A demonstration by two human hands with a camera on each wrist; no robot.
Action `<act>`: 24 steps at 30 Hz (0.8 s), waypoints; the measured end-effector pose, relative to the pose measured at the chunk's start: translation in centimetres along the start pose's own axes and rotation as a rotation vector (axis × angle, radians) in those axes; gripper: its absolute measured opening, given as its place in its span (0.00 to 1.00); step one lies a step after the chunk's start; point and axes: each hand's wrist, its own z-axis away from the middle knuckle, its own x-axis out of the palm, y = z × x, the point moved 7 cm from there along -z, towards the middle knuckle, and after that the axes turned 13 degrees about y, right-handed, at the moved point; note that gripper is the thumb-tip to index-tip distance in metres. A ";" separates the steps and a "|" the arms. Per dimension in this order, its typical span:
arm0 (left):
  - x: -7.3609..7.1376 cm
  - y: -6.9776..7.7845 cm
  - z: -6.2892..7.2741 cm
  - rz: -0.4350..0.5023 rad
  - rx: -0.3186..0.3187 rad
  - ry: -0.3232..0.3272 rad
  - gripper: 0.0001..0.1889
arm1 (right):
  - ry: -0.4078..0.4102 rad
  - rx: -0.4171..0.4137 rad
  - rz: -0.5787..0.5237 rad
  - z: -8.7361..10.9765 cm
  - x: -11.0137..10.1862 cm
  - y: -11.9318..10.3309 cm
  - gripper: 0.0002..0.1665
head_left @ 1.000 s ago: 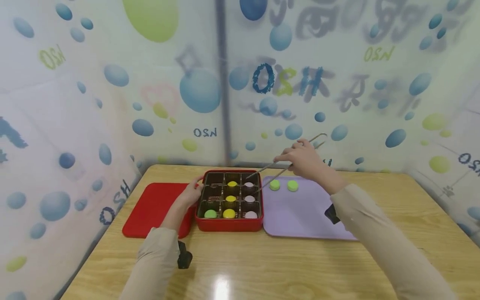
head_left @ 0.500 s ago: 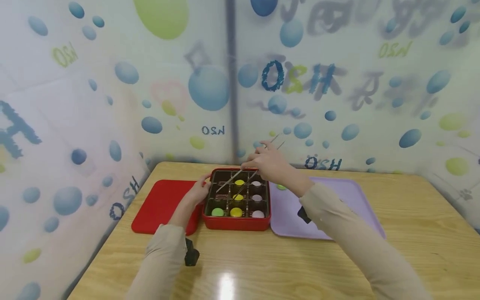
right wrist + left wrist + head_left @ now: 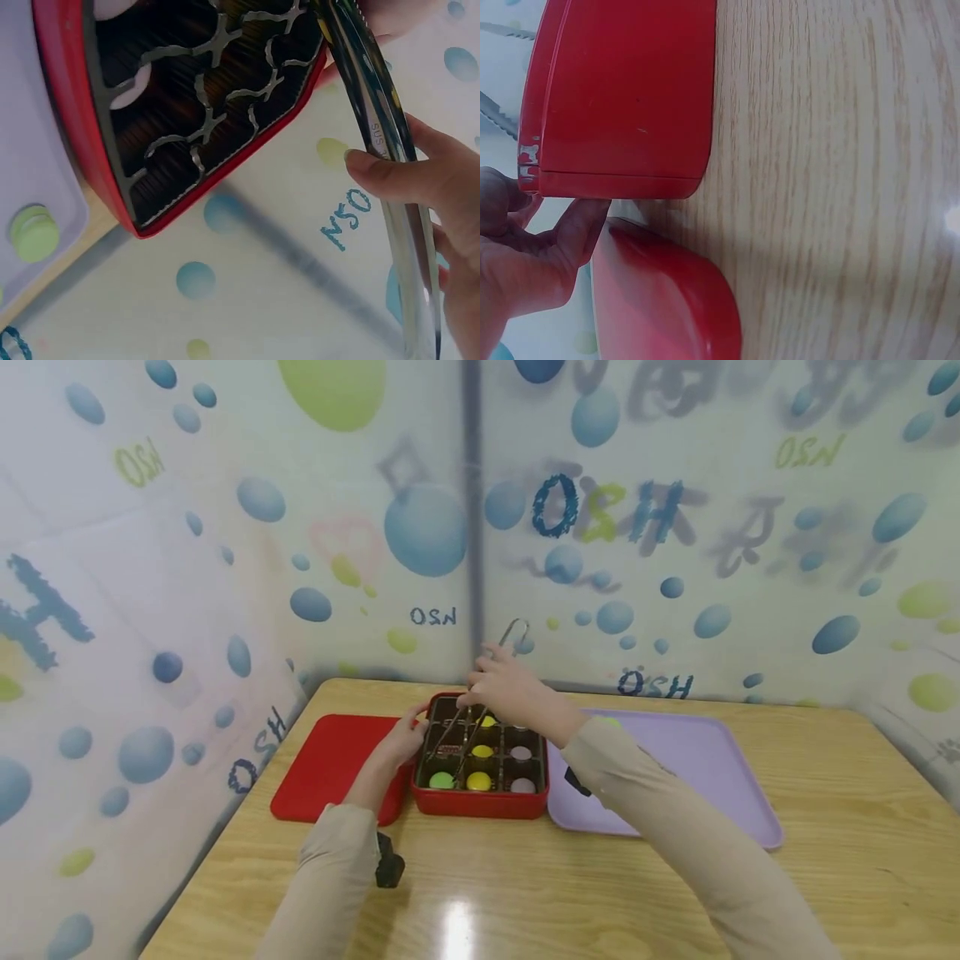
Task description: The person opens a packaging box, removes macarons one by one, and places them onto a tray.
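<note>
My right hand [image 3: 506, 687] holds metal food tongs [image 3: 375, 112] above a red box [image 3: 480, 803], thumb on one arm of the tongs. The tong tips reach down into the box's left column, near a green macaron [image 3: 442, 780]. Whether anything is between the tips, I cannot tell. Yellow macarons [image 3: 479, 782] line the middle column, and pale pink ones [image 3: 522, 786] the right column. My left hand [image 3: 403, 742] touches the box's left side. In the left wrist view, its fingertips lie against the red wall [image 3: 630, 90], near the rim.
A lilac tray [image 3: 690, 777] stands right of the box. A green macaron [image 3: 35, 233] lies on it, partly hidden by my right arm in the head view. A red lid-like panel [image 3: 330, 768] lies left of the box. A patterned curtain [image 3: 600, 568] rises behind the table.
My right hand has carried the tongs leftward, from the box's right column to its left column, and lowered them. My left hand stays at the box. The head view has shifted slightly right-to-left.
</note>
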 end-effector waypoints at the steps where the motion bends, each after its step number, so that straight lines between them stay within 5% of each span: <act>1: 0.0 0.1 0.0 0.007 0.002 -0.005 0.24 | -0.016 -0.007 0.013 -0.2 0.0 -0.1 0.24; 13: 0.0 0.4 0.5 -0.051 -0.003 -0.020 0.25 | -0.181 -0.136 0.102 -1.5 2.1 -3.7 0.21; 24: 0.1 0.2 0.1 -0.052 0.014 0.012 0.24 | -0.039 -0.131 0.130 -0.2 0.8 -2.7 0.23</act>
